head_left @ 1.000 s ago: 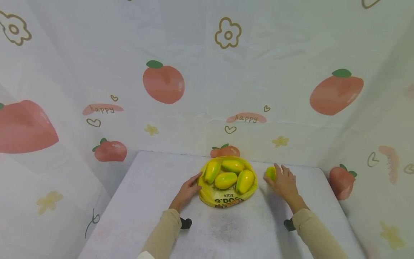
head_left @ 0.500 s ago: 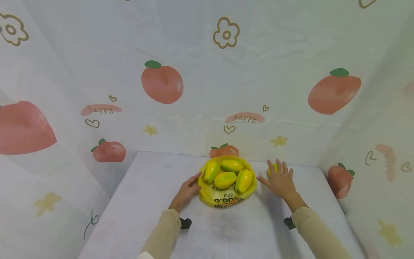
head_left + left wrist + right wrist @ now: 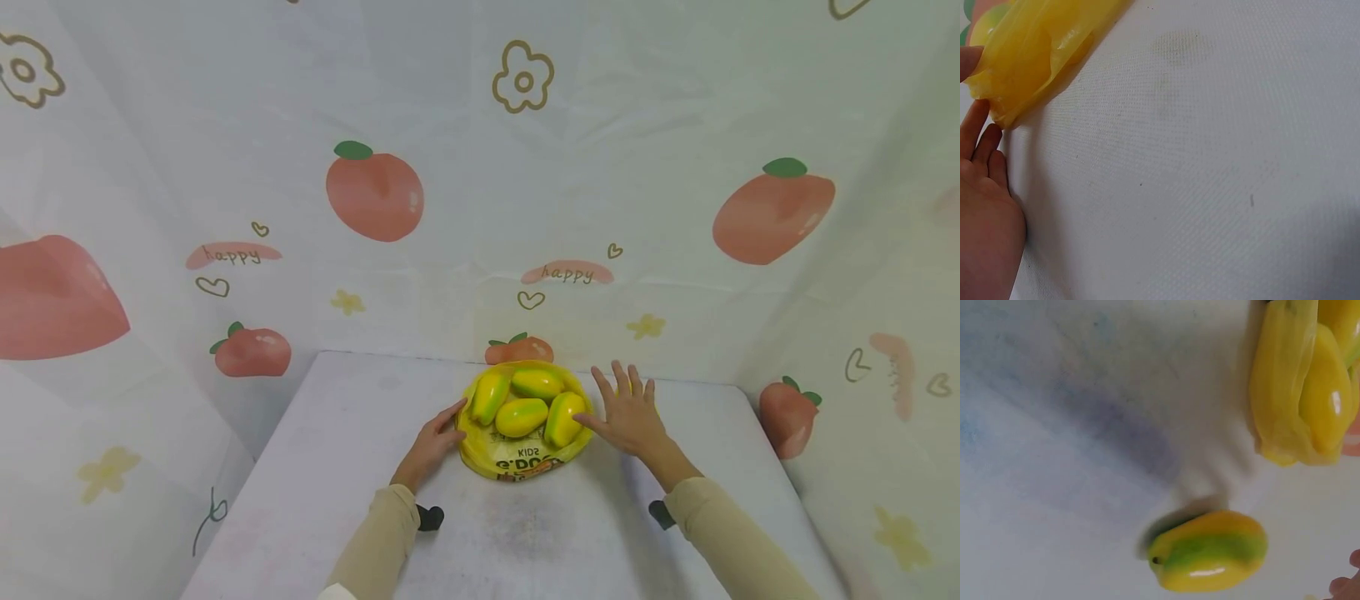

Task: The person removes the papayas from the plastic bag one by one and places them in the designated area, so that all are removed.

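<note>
A yellow plastic bag [image 3: 480, 454] with printed letters lies wide open on the table, and several yellow-green papayas [image 3: 522, 417] rest in it. My left hand [image 3: 431, 443] touches the bag's left edge with its thumb and fairly straight fingers; the left wrist view shows the yellow film [image 3: 1029, 62] beside them. My right hand [image 3: 633, 421] is spread in the air just right of the bag, holding nothing. Its thumb overlaps the rightmost papaya in the head view; contact cannot be told. One loose papaya [image 3: 1209, 551] lies on the table, mostly hidden behind the right hand in the head view.
The white table [image 3: 337, 417] meets a pale cloth backdrop [image 3: 450, 283] printed with peaches and flowers at its back edge. Cloth also hangs along both sides. Black wrist mounts [image 3: 431, 517] sit at both sleeve cuffs.
My right hand has let go of the loose papaya, spread its fingers and moved left towards the bag. The papaya stays on the table. My left hand has kept its place.
</note>
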Tool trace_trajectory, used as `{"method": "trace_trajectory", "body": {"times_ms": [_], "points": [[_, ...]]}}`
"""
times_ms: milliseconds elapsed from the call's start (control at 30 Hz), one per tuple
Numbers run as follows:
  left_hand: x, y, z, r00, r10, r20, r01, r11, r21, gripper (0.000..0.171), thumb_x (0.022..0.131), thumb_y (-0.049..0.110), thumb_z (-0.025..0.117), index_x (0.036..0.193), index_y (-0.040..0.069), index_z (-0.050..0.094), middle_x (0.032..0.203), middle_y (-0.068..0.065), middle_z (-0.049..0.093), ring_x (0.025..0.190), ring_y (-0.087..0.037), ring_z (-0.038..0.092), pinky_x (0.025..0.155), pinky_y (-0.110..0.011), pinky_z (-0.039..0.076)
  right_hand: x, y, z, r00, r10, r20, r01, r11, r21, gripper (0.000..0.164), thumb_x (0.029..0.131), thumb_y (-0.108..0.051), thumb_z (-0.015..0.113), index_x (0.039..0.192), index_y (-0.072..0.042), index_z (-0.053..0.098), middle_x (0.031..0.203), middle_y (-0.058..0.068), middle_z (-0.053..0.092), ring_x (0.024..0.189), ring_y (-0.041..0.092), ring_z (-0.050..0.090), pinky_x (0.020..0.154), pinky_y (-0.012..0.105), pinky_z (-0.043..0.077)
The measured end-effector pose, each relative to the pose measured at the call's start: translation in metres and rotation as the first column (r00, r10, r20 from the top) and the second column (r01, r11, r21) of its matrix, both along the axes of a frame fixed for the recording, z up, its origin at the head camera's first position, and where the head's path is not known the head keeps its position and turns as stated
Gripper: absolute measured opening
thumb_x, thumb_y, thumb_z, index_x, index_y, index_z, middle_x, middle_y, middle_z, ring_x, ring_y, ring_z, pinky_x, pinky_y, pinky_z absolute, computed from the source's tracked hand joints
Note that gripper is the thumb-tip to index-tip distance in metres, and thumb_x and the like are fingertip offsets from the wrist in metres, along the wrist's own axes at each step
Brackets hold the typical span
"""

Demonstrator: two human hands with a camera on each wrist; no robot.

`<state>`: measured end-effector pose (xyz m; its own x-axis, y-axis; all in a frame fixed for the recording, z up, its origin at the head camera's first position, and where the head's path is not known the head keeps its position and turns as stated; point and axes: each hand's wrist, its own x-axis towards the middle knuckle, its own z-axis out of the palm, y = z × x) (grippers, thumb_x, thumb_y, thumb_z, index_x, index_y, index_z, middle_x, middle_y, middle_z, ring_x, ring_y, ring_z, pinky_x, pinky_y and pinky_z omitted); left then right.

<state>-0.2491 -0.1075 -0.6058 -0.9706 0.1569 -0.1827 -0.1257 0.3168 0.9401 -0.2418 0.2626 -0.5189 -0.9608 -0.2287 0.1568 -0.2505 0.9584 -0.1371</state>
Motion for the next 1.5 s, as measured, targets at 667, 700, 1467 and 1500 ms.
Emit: {"method": "trace_trajectory", "body": {"times_ms": [667,700,1467,1500], "points": [[-0.001,0.000,0.000,1.000,-0.008,0.005,0.008,1.000,0.001,0.062,0.092,0.020,0.063,0.150,0.038,0.050,0.164,0.006,0.040,0.159,-0.029,0.023,0.129,-0.061,0.015,0.002,-0.036,0.008,0.988,0.137,0.064,-0.139,0.990,0.024,0.099,0.086,-0.066,0.066,0.161,-0.013,0.030,0.166,0.026,0.025,0.152,0.052,0.025,0.118,0.075,0.025],[-0.002,0.000,0.000,1.000,-0.010,0.003,0.010,1.000,0.002,0.062,0.093,0.019,0.063,0.150,0.038,0.050,0.164,0.007,0.040,0.159,-0.029,0.023,0.129,-0.061,0.015,0.002,-0.037,0.008,0.987,0.148,0.062,-0.149,0.988,0.025,0.100,0.085,-0.066,0.067,0.161,-0.013,0.030,0.166,0.026,0.025,0.152,0.052,0.026,0.118,0.075,0.026],[-0.004,-0.002,-0.005,1.000,-0.015,0.005,0.014,1.000,0.019,0.062,0.093,0.019,0.063,0.150,0.039,0.050,0.164,0.009,0.040,0.159,-0.027,0.023,0.130,-0.057,0.015,-0.004,-0.054,-0.009,0.932,0.267,0.244,-0.210,0.949,-0.236,0.102,0.082,-0.038,0.084,0.162,-0.014,0.025,0.166,0.027,0.020,0.147,0.050,0.034,0.102,0.062,0.053],[-0.004,-0.002,-0.006,1.000,-0.016,0.004,0.016,1.000,0.019,0.062,0.093,0.019,0.063,0.150,0.039,0.050,0.164,0.008,0.040,0.159,-0.027,0.023,0.130,-0.058,0.015,-0.004,-0.054,-0.010,0.933,0.262,0.247,-0.204,0.950,-0.237,0.102,0.082,-0.037,0.084,0.162,-0.014,0.025,0.166,0.027,0.021,0.147,0.050,0.034,0.101,0.062,0.053]]}}
